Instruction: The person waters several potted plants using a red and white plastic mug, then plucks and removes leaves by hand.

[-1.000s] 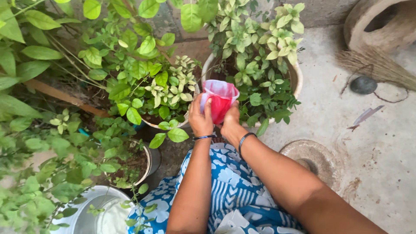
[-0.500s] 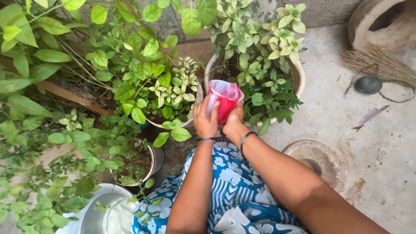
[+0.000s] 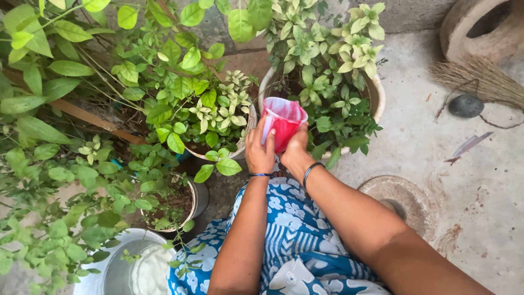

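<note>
Seen from the head camera, a person in a blue-and-white patterned dress crouches among potted plants, both hands wrapped around a red plastic cup (image 3: 284,123) held over the gap between two pots. The left hand (image 3: 260,146) cups the near side of it, fingers closed against the wall; the right hand (image 3: 296,148) presses in from the other side, thumb along the cup, a dark bangle on each wrist. The cup sits tilted away from the person, its mouth turned toward the big round pot (image 3: 375,93) crowded with pale-green leaves, with a smaller leafy pot (image 3: 246,127) just to the left. Whether the cup holds anything cannot be told from here. Down at the lower left stands a metal bucket (image 3: 117,262) with a pale liquid in it, and a small pot of soil (image 3: 188,199) beside it. To the right, on the concrete floor, lie a broom (image 3: 480,82), a dark round stone (image 3: 465,106) and a knife (image 3: 467,145). The risk, as it looks: thin plastic squeezed from two sides could buckle, and the tilt could send the contents onto the leaves or the floor rather than the soil.
</note>
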